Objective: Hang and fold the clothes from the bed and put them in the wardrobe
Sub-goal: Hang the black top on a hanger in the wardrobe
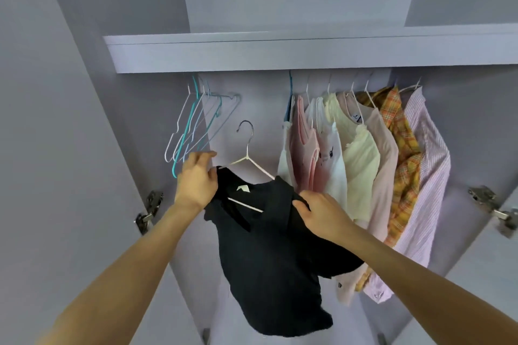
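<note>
A black shirt [269,255] is hanging on a white hanger [248,159], held up in front of the open wardrobe [280,53], in the gap between a bunch of empty hangers [193,123] on the left and a row of hung clothes on the right. The hanger's hook is pointing up below the shelf and is not touching anything. The shirt's lower part is drooping down, bunched and twisted.

The left hand [196,179] is gripping the shirt's left shoulder where it meets the hanger's end, fingers curled over the cloth. The right hand [319,213] is pinching the shirt's right shoulder, thumb and fingers pressed on a fold of black cloth.

On the right, a pink top [304,154], a white top [330,157], a cream top [358,159], a yellow plaid shirt [403,159] and a pink striped shirt [429,176] are hanging close together, touching one another. Metal door hinges [150,211] are showing at both sides.
</note>
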